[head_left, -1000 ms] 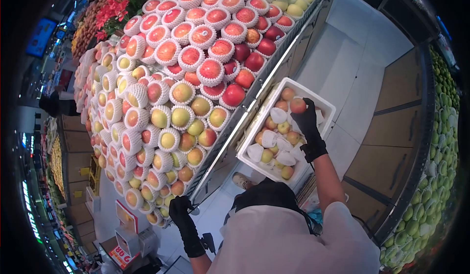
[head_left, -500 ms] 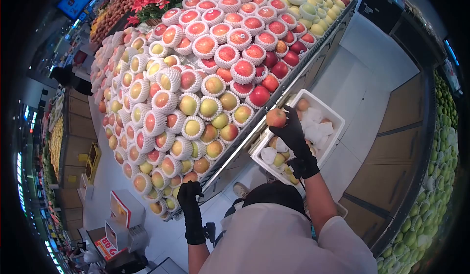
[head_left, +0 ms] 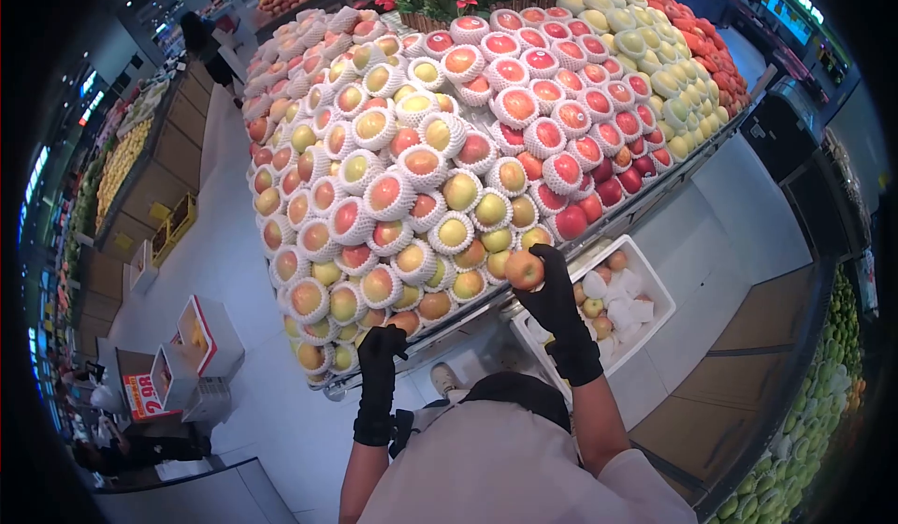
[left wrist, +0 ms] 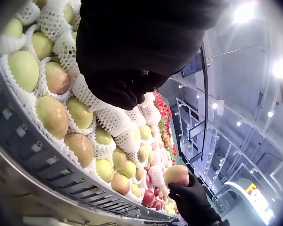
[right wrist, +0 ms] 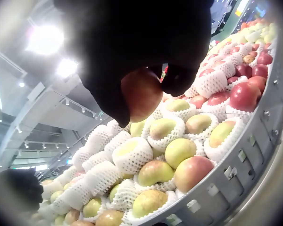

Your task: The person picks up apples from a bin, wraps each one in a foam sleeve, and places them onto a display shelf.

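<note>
A reddish-yellow apple [head_left: 524, 269] is gripped in my black-gloved right hand [head_left: 554, 301], held up at the front edge of the fruit display [head_left: 440, 329]. No foam net covers this apple [right wrist: 140, 94] in the right wrist view. Below the hand in the right wrist view lie bare and netted apples [right wrist: 193, 173]. My left hand [head_left: 380, 348], also gloved in black, is over the display's left front corner with loosely curled fingers and nothing visible in them. Close by it is a bare apple [head_left: 404, 322]. The left wrist view shows its fingers [left wrist: 118, 92] above netted apples.
On the floor to the right is a white foam box [head_left: 655, 313] holding apples and white foam nets. A slatted grey rail [left wrist: 85, 183] borders the display. Another fruit stand [head_left: 730, 388] is at the right; white boxes [head_left: 192, 351] stand at the left.
My right hand has lifted the apple from the foam box and brought it left to the display's edge. The head view has swung toward the display. My left hand stays near the corner.
</note>
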A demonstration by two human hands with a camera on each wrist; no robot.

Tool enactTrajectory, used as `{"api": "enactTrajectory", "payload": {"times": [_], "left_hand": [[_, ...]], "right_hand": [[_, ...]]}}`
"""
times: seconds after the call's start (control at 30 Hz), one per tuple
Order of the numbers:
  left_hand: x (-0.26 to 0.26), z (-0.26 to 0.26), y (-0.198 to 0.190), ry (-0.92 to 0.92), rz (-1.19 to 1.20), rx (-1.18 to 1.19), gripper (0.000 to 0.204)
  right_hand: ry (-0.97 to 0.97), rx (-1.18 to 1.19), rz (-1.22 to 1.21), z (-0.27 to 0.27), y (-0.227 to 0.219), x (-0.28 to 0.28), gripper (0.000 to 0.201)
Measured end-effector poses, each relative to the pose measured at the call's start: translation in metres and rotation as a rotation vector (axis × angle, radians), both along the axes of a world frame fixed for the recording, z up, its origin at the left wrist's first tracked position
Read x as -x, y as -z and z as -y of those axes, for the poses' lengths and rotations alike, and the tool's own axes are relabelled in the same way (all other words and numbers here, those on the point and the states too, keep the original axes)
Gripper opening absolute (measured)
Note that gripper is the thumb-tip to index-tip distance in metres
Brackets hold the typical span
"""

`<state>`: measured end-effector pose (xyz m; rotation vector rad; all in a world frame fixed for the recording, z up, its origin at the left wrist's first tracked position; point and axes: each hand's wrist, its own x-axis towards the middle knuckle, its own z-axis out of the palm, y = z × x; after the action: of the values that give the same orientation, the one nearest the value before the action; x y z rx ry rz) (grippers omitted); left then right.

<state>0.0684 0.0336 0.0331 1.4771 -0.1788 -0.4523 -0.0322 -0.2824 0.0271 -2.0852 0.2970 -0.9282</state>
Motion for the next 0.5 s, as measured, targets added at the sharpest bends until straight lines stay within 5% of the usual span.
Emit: {"api": "enactTrajectory", "payload": {"times": [0.37,0.5], "left_hand": [[0.004,-0.05,0.02,-0.138,-0.041,0.037,0.023],[-0.001,-0.065,0.029,-0.148,0.004,0.084,0.022]], "right_hand": [[-0.203,-0.55,0.005,-0.043,-0.015,-0.042,0.076],[-0.361,-1.026,-0.059,-0.04,-0.027,-0.042,0.069]]}}
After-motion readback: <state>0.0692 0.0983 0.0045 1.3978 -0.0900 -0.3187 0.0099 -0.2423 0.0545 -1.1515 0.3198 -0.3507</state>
